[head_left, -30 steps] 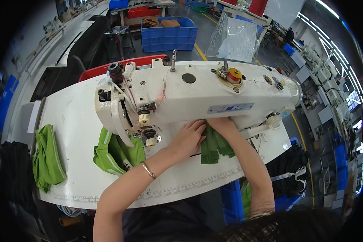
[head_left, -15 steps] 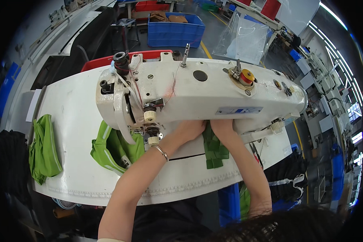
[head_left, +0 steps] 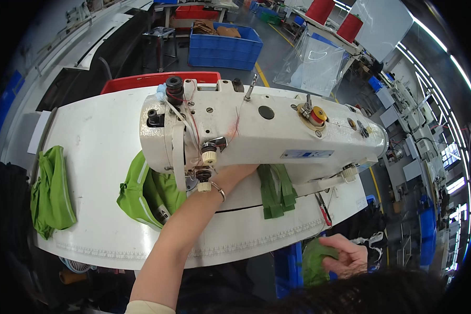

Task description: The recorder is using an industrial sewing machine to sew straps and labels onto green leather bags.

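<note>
My left forearm crosses the white table, and my left hand (head_left: 244, 171) reaches beneath the arm of a white sewing machine (head_left: 256, 131). Its fingers are hidden there, beside dark green fabric strips (head_left: 275, 193) hanging toward the table's front. Below the table's right front edge, my right hand (head_left: 348, 255) has its fingers curled round the edge of a green fabric piece (head_left: 315, 264) by a blue bin (head_left: 288, 267). A bright green garment piece (head_left: 150, 193) with pale trim lies near the needle end. Another green garment piece (head_left: 53, 193) rests at the table's far left.
Red-handled snips (head_left: 323, 209) lie at the table's right, near the front edge. A red tray (head_left: 157, 79) sits behind the machine. Farther back are a blue crate (head_left: 225, 48) holding brown pieces and red thread cones (head_left: 349, 27). Dark cloth hangs at the right.
My right hand has left the strips under the machine arm and moved down right to the green fabric by the bin. My left hand stays under the arm. The view has shifted slightly.
</note>
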`<action>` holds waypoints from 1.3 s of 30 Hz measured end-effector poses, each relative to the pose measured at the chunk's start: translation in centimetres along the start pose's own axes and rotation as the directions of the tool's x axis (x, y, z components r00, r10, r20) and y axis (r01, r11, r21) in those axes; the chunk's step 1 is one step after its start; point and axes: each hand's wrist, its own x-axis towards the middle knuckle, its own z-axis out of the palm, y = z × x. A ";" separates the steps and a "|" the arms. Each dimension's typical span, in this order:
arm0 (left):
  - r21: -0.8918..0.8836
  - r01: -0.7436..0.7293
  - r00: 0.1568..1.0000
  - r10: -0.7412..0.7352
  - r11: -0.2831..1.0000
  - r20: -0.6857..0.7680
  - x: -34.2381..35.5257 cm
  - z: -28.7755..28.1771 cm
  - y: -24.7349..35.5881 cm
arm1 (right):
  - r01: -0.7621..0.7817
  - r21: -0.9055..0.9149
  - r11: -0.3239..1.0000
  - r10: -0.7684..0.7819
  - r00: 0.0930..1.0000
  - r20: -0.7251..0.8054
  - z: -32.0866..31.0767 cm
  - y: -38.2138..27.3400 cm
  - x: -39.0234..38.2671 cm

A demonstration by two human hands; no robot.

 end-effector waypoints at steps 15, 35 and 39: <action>-0.256 0.588 0.679 -0.296 0.768 0.672 -17.2 -22.2 15.7 | -0.053 0.151 0.987 -0.031 0.863 0.504 10.6 8.0 -0.6; -0.197 0.251 0.961 -0.268 0.948 -0.063 -19.5 -20.0 16.7 | 0.517 0.137 0.845 -0.533 0.835 0.135 18.9 6.6 1.9; -0.729 0.243 0.773 -0.582 0.640 -0.253 -20.5 -18.8 16.3 | 0.361 0.485 0.797 -0.381 0.923 -0.061 19.4 8.6 0.7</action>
